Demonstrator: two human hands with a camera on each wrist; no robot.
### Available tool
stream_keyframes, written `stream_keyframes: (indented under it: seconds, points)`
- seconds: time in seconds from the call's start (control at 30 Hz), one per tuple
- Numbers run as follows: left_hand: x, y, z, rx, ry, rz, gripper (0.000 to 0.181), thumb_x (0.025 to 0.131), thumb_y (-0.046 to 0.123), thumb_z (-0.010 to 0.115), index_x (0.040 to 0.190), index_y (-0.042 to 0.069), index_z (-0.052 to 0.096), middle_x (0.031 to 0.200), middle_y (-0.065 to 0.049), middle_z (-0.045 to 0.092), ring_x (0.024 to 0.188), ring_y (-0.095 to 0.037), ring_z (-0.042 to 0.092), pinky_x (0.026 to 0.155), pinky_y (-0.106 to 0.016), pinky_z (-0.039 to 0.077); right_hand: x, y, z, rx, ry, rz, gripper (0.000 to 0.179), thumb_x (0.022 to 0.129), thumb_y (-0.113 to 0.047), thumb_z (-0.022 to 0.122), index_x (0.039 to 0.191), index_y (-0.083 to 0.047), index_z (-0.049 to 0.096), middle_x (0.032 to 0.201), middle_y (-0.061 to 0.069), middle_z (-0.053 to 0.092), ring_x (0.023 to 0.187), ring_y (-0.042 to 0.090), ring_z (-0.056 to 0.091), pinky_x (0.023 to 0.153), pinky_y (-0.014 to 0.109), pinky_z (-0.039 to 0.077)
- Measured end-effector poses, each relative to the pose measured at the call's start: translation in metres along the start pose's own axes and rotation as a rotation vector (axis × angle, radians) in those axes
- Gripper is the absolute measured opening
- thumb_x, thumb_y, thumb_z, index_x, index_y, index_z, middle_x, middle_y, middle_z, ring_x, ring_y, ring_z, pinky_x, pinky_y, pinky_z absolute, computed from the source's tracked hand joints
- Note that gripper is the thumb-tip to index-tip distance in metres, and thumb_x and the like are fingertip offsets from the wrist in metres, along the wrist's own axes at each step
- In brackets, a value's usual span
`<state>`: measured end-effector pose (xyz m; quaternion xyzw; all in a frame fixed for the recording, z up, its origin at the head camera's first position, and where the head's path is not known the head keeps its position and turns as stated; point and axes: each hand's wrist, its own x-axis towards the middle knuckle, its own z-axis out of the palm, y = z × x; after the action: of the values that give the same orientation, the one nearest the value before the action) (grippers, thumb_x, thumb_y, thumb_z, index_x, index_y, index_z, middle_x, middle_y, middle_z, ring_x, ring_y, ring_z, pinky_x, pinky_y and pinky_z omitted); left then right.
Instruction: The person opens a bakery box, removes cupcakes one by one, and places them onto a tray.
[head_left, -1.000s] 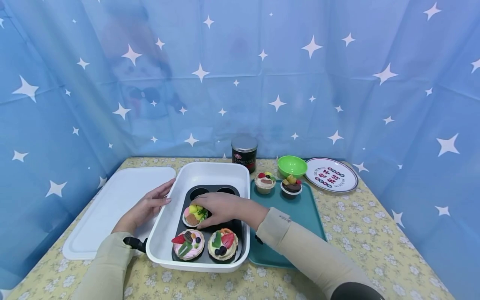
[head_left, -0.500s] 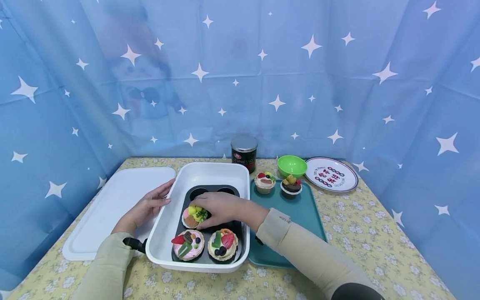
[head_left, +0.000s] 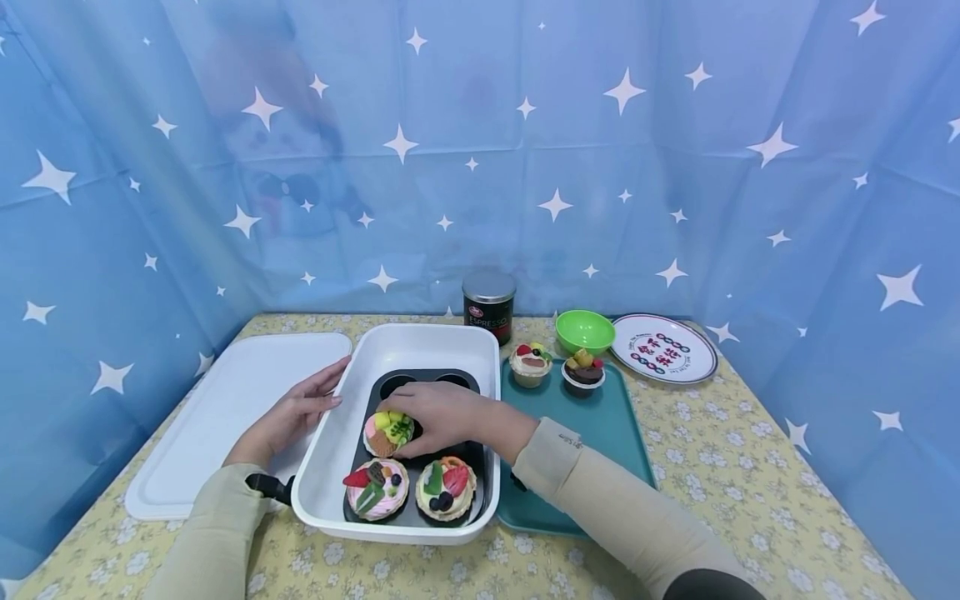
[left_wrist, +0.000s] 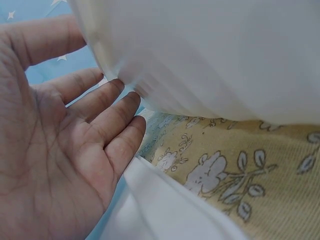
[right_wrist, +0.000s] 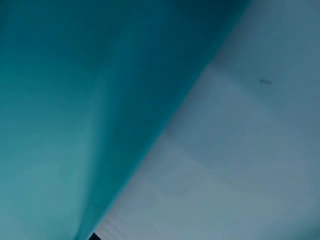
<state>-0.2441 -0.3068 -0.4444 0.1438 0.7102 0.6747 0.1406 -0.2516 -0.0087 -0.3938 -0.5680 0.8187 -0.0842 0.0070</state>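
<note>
My right hand [head_left: 442, 415] reaches into a white deep container [head_left: 318, 492] and holds a fruit-topped cupcake [head_left: 392, 428] at the left middle cup of a black muffin tin [head_left: 408, 518]. Nearer me in the tin sit a pink-cream cupcake [head_left: 378, 492] and a cream cupcake with strawberry and berries [head_left: 447, 490]. The far cups lie partly behind my hand. My left hand [head_left: 296, 414] rests against the container's left side; its fingers [left_wrist: 97, 102] are extended against the white wall in the left wrist view. The right wrist view shows only the teal tray and white wall.
A teal tray [head_left: 600, 446] with two cupcakes, one light [head_left: 529, 367] and one chocolate [head_left: 582, 375], lies right of the container. Behind stand an espresso tin [head_left: 488, 308], a green bowl [head_left: 584, 332] and a patterned plate [head_left: 663, 350]. A white lid [head_left: 217, 417] lies left.
The held cupcake has shifted very slightly left and toward me in the tin, with my right hand still on it. My left hand has stayed in place.
</note>
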Motion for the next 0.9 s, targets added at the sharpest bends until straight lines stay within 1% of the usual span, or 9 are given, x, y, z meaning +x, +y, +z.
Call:
stream_keyframes:
  seconds: [0.13,0.23,0.47,0.57,0.67,0.8,0.9]
  points:
    - [0.001,0.0,0.0,0.011,0.013,-0.009,0.077,0.099,0.014,0.059,0.163,0.019,0.018,0.168,-0.01,0.014,0.141,-0.011,0.039,0.1,-0.026,0.049,0.0,0.002,0.001,0.005,0.009,-0.006,0.064,0.091,-0.053,0.069,0.143,-0.019,0.054,0.135,-0.005,0.058,0.119,0.004,0.054,0.1,0.021,0.045]
    - [0.001,0.001,0.0,0.017,0.012,-0.007,0.077,0.099,0.014,0.059,0.163,0.019,0.018,0.168,-0.01,0.014,0.142,-0.013,0.038,0.1,-0.026,0.049,0.001,0.002,0.0,0.012,0.01,-0.016,0.064,0.09,-0.053,0.069,0.143,-0.019,0.054,0.135,-0.005,0.057,0.12,0.004,0.054,0.101,0.021,0.045]
    - [0.0,0.001,0.001,0.0,0.003,-0.001,0.076,0.099,0.012,0.059,0.163,0.019,0.018,0.168,-0.011,0.014,0.135,-0.004,0.045,0.1,-0.026,0.049,-0.002,0.003,-0.001,0.016,0.022,-0.027,0.065,0.09,-0.054,0.069,0.143,-0.019,0.053,0.138,-0.004,0.056,0.123,0.006,0.053,0.103,0.021,0.043]
    - [0.0,0.001,0.0,-0.005,0.0,-0.001,0.077,0.099,0.012,0.059,0.163,0.018,0.017,0.168,-0.011,0.013,0.132,-0.001,0.047,0.1,-0.026,0.049,-0.003,0.002,-0.004,0.013,0.026,-0.02,0.068,0.09,-0.055,0.069,0.144,-0.019,0.052,0.14,-0.003,0.055,0.126,0.008,0.052,0.105,0.021,0.041]
    - [0.0,0.001,0.0,-0.007,-0.003,0.001,0.076,0.099,0.011,0.058,0.163,0.017,0.016,0.168,-0.012,0.012,0.131,0.0,0.047,0.1,-0.025,0.049,-0.004,0.002,-0.007,0.011,0.035,-0.002,0.069,0.089,-0.057,0.069,0.145,-0.02,0.052,0.14,-0.004,0.055,0.127,0.007,0.052,0.105,0.023,0.043]
    - [-0.001,0.001,0.0,-0.008,-0.015,0.009,0.076,0.1,0.01,0.056,0.163,0.015,0.014,0.167,-0.014,0.011,0.135,-0.004,0.044,0.1,-0.025,0.048,-0.006,0.003,-0.011,0.012,0.055,0.008,0.069,0.088,-0.059,0.069,0.144,-0.021,0.054,0.137,-0.006,0.057,0.123,0.005,0.054,0.103,0.024,0.045]
    - [-0.001,0.001,0.0,-0.005,-0.022,0.015,0.076,0.1,0.01,0.056,0.163,0.013,0.013,0.167,-0.015,0.01,0.14,-0.011,0.04,0.1,-0.025,0.048,-0.009,0.004,-0.015,0.029,0.067,0.008,0.069,0.088,-0.059,0.069,0.143,-0.02,0.054,0.137,-0.006,0.057,0.123,0.005,0.054,0.104,0.024,0.045]
